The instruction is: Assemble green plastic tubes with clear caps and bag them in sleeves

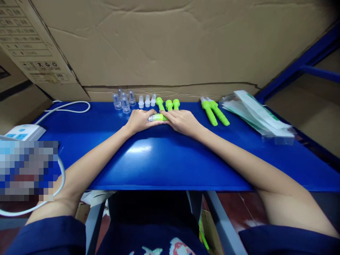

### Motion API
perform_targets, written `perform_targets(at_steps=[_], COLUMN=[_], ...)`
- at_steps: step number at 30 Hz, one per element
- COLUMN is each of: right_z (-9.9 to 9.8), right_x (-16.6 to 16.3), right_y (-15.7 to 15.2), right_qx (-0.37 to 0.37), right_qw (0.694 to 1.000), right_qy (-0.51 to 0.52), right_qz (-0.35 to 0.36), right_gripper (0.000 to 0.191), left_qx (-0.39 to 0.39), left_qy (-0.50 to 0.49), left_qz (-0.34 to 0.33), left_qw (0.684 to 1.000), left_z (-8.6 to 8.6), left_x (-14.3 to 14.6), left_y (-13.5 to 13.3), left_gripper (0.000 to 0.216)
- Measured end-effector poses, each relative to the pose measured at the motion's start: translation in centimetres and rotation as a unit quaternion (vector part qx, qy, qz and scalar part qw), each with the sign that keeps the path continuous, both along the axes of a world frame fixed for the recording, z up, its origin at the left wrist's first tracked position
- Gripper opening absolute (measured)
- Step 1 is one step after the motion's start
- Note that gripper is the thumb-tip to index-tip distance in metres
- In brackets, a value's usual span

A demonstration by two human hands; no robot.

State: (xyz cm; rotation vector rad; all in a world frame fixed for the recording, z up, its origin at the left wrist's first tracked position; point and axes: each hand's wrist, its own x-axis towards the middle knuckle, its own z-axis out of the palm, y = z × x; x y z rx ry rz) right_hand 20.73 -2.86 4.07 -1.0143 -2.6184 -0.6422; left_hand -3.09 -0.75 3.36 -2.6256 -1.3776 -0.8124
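Note:
Both hands meet over the middle of the blue table. My left hand (139, 120) pinches the clear end of a lime-green stick with a transparent tip (156, 117), which lies sideways. My right hand (183, 121) is closed on its green end, and the fingers hide most of that end. Just behind the hands, several green handles (169, 105) stand or lie in a row, partly covered by my right hand. Left of them are several small white translucent cones (147, 101). Farther left stand several clear caps (125, 105).
Two green sticks with clear tips (214, 111) lie to the right. Beyond them are clear plastic bags with white and green card (259, 113). A white power strip (25, 132) and its cable sit at the left. Cardboard (170, 46) walls the back of the blue table (170, 163).

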Motion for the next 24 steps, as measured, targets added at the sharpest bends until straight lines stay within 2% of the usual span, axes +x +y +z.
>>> perform_targets(at_steps=[3, 6, 8, 10, 13, 14, 16, 19, 22, 24], right_z=[-0.4, -0.5, -0.4, -0.3, -0.3, -0.3, -0.2, -0.1, 0.0, -0.1], right_x=[0.5, 0.9, 0.9, 0.6, 0.1, 0.0, -0.1, 0.1, 0.6, 0.9], right_y=[0.8, 1.2, 1.1, 0.9, 0.4, 0.3, 0.2, 0.4, 1.0, 1.4], right_qx=[0.044, 0.076, 0.082, 0.082, 0.066, 0.055, 0.036, 0.024, 0.017, 0.008], right_qw=[0.998, 0.994, 0.993, 0.995, 0.998, 0.998, 0.999, 1.0, 0.999, 0.999], right_qy=[0.014, 0.023, 0.026, 0.027, 0.014, 0.005, -0.011, -0.008, 0.014, 0.025], right_qz=[0.049, 0.079, 0.075, 0.053, 0.01, 0.001, -0.01, -0.017, -0.028, -0.033], right_gripper=[0.048, 0.049, 0.05, 0.047, 0.065, 0.068, 0.063, 0.056, 0.058, 0.057], left_qx=[-0.119, -0.292, -0.338, -0.309, -0.243, -0.235, -0.24, -0.215, -0.119, -0.072], left_qy=[-0.082, -0.166, -0.199, -0.209, -0.211, -0.216, -0.235, -0.275, -0.293, -0.278], left_qz=[-0.041, -0.077, -0.076, -0.071, -0.059, -0.054, -0.054, -0.105, -0.182, -0.203], left_qw=[0.989, 0.939, 0.917, 0.925, 0.945, 0.946, 0.94, 0.931, 0.931, 0.936], left_z=[0.6, 1.0, 1.0, 1.1, 1.0, 1.0, 0.7, 0.0, -0.3, -0.2], left_x=[0.3, 0.6, 0.8, 1.0, 1.1, 1.1, 1.0, 0.5, -0.2, -0.5], left_y=[0.0, 0.1, 0.1, -0.1, -0.3, -0.4, -0.1, 0.8, 1.8, 2.1], left_gripper=[0.065, 0.075, 0.074, 0.071, 0.063, 0.058, 0.051, 0.056, 0.078, 0.074])
